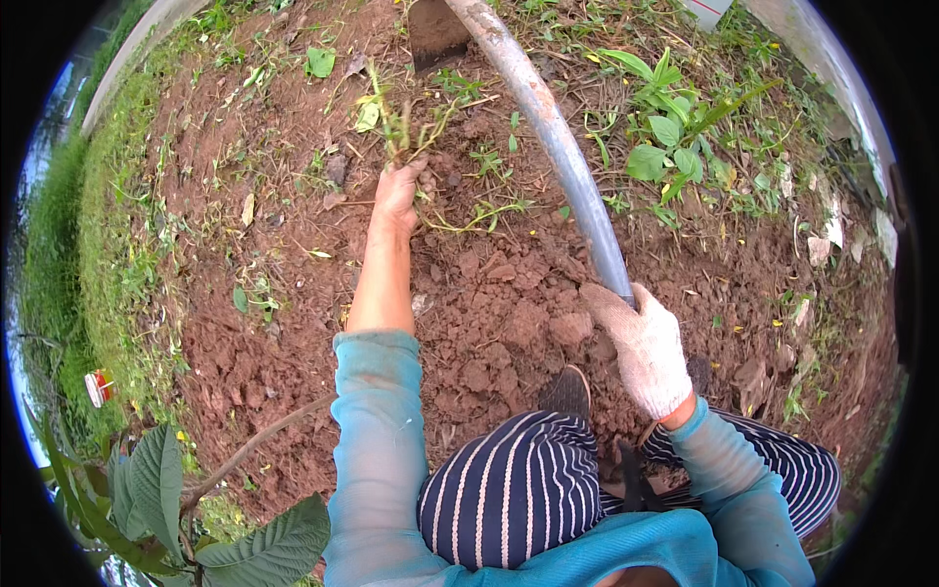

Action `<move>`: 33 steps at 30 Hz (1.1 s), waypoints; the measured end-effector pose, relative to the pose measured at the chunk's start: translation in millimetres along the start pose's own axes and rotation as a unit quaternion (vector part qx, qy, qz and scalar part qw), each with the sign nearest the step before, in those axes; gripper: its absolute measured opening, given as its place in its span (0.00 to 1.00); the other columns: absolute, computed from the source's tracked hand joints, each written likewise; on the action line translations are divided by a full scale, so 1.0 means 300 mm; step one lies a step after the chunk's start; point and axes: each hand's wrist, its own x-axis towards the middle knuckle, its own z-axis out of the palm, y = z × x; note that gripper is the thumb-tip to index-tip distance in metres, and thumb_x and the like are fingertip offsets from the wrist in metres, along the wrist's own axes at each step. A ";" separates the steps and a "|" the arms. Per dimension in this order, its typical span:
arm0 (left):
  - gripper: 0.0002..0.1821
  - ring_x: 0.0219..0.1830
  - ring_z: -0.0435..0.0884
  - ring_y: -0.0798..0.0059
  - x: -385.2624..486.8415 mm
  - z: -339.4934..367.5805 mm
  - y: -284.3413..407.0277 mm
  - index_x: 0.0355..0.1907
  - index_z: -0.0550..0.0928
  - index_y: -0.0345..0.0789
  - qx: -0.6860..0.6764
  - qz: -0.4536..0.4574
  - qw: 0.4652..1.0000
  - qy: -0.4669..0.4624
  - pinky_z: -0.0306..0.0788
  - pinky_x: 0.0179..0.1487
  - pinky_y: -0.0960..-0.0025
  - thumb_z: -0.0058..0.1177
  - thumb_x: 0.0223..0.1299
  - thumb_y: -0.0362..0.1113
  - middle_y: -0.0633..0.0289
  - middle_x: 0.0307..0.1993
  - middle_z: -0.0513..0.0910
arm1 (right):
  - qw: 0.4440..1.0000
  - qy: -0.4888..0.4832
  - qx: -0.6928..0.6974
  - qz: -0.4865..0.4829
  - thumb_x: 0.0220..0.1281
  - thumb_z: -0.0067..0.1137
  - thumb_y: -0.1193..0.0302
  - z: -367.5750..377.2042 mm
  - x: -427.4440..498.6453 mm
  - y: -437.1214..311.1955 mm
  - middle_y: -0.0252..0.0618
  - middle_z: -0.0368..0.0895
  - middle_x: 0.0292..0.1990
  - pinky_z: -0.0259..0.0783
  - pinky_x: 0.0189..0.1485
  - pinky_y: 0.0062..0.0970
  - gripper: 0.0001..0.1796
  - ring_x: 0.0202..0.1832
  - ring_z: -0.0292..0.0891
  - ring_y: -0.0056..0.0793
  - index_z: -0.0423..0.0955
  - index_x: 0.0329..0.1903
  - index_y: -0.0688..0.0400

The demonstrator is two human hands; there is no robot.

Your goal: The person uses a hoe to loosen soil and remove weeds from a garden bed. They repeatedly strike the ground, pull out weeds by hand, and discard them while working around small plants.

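My bare left hand (400, 192) is closed around the base of a bunch of uprooted-looking weeds (402, 136), with its stems and leaves pointing away from me. A knitted glove covers my right hand (645, 345), which grips the near end of a long metal-looking pole handle (561, 150). The handle slants up to the left, to a broad, soil-stained hoe blade (438, 35) at the top edge of the view. Loose clods of reddish soil (506, 315) lie between my two arms. A trailing green weed (480, 216) rests just right of my left hand.
A leafy plant (671, 143) grows right of the handle. Large leaves on a woody branch (257, 440) stand at the lower left, near a small red and white object (98, 388). My shoe (568, 392) is on the soil. Pale debris (819, 249) lies at the right.
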 end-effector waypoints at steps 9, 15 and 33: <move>0.06 0.22 0.68 0.80 -0.414 -0.136 -0.096 0.38 0.76 0.34 -0.030 -0.032 0.995 0.086 0.61 0.23 0.77 0.53 0.63 0.35 0.69 0.22 0.71 | 0.974 0.022 0.139 0.178 0.60 0.55 0.56 -0.105 -0.016 -0.225 0.36 0.76 0.25 0.68 0.26 0.23 0.23 0.24 0.76 0.21 0.75 0.51 0.59; 0.07 0.24 0.71 0.79 -0.656 -0.244 -0.216 0.42 0.75 0.35 -0.085 -0.052 0.984 0.146 0.63 0.25 0.75 0.52 0.63 0.32 0.67 0.25 0.74 | 0.904 0.080 0.325 -0.265 0.67 0.43 0.49 -0.279 0.094 -0.460 0.25 0.62 0.15 0.54 0.13 0.18 0.22 0.14 0.57 0.16 0.68 0.33 0.55; 0.11 0.22 0.65 0.80 -0.792 -0.227 -0.329 0.35 0.75 0.36 -0.200 -0.003 0.964 0.176 0.59 0.23 0.76 0.57 0.61 0.42 0.71 0.20 0.67 | 0.950 -0.229 -0.188 -0.102 0.59 0.44 0.71 0.125 -0.407 0.061 0.52 0.76 0.32 0.74 0.38 0.37 0.20 0.34 0.78 0.48 0.72 0.55 0.44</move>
